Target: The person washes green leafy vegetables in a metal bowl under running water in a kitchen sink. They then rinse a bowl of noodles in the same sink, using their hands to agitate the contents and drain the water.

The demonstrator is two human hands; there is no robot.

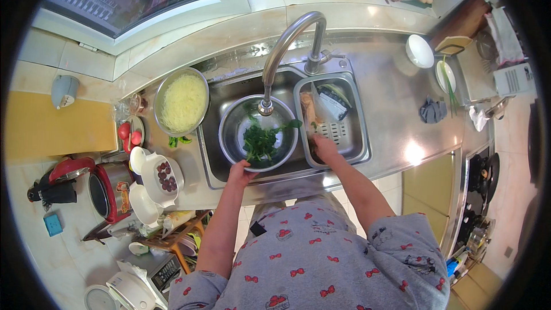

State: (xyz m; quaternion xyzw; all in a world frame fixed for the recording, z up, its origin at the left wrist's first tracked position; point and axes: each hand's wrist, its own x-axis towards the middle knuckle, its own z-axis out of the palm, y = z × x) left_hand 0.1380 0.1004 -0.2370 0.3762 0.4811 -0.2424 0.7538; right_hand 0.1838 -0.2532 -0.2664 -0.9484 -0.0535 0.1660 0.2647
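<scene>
My left hand (242, 174) grips the near rim of a stainless steel bowl (229, 137) in the sink. Inside the bowl lies a clump of dark leafy greens (260, 141), and a sprig reaches over its right rim. The faucet spout (267, 105) hangs above the bowl. My right hand (325, 149) is lowered into the near left part of a steel drain basket (366, 146) with a slotted bottom. Its fingers are partly hidden, so I cannot tell whether they hold anything. Wrapped food packages (333, 105) lie toward the back of that basket.
Left of the sink stands a bowl of pale shreds (183, 102), with green peppers (178, 141) beside it. A white colander (157, 181) holds dark red fruit. On the right counter are a white bowl (419, 51), a plate with scallions (446, 78) and a grey cloth (432, 110).
</scene>
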